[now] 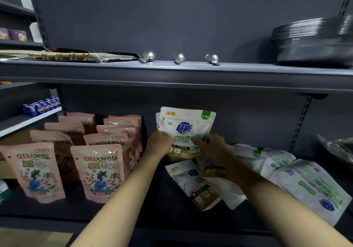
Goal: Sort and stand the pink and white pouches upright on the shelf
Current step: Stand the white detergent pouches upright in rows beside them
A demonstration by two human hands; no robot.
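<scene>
Hands (pixel 183 145) on white pouch (pixel 186 130), pink pouches (pixel 95 151) beside.

Dark grey back wall (pixel 172 17), grey metal upper shelf (pixel 172 70), slotted uprights (pixel 299 124), dim light

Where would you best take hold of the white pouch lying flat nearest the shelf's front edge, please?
Probably by its white top edge: the flat white pouch lies face up, gold base toward the shelf front. Come from above left, where no other pouch overlaps it.
</scene>
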